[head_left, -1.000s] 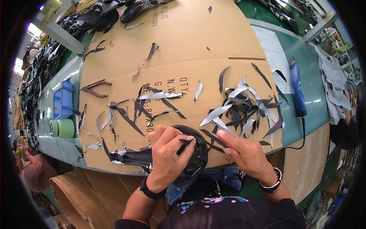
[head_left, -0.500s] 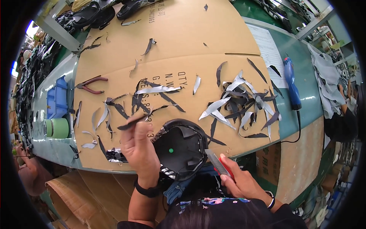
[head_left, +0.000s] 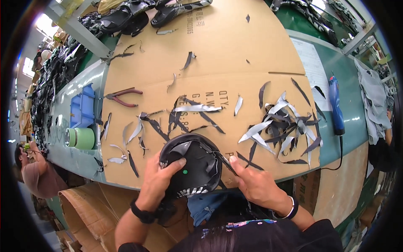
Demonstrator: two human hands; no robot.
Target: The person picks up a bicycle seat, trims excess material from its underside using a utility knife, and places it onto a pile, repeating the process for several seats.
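At six o'clock, a black shell (head_left: pixel 197 166) sat clamped in the left grip (head_left: pixel 158 176); at five, the right grip (head_left: pixel 255 181) was closed round a knife (head_left: pixel 226 163). Slipping off the rim (head_left: pixel 193 137), it could have caught the left thumb (head_left: pixel 174 167). Loose strips (head_left: pixel 278 127) obstructed the cardboard (head_left: pixel 239 54) toward three o'clock; pliers (head_left: pixel 114 96) lay at ten.
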